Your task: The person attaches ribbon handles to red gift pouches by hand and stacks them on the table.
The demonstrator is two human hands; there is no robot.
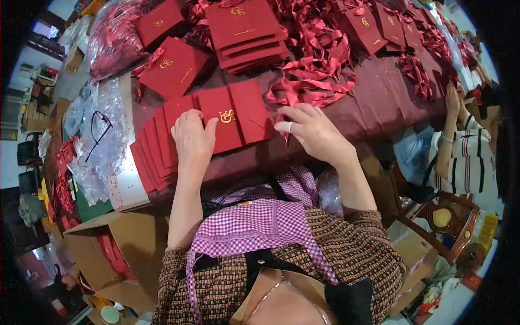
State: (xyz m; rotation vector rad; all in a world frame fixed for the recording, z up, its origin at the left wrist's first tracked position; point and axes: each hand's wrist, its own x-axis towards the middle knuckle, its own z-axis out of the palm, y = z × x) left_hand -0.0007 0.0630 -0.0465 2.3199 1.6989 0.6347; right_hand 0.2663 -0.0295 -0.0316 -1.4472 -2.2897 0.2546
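Observation:
A flat red paper bag (216, 122) with a gold monogram lies in front of me at the table's near edge. My left hand (193, 142) rests on its left part, thumb spread away from the fingers. Under and beyond that hand, more flat red bags (151, 149) fan out to the left. My right hand (317, 132), with a ring on one finger, is at the bag's right edge. Its bent fingers are on a strip of red ribbon (286, 141); the thumb is hidden. Loose red ribbons (319, 67) lie in a heap just beyond.
Stacked red bags (246, 32) stand at the back, with more bags (368, 30) at the far right. Clear plastic wrap (103, 141) and glasses (98, 132) lie left. An open cardboard box (119, 254) is below left. Another person's arm (448, 130) is at right.

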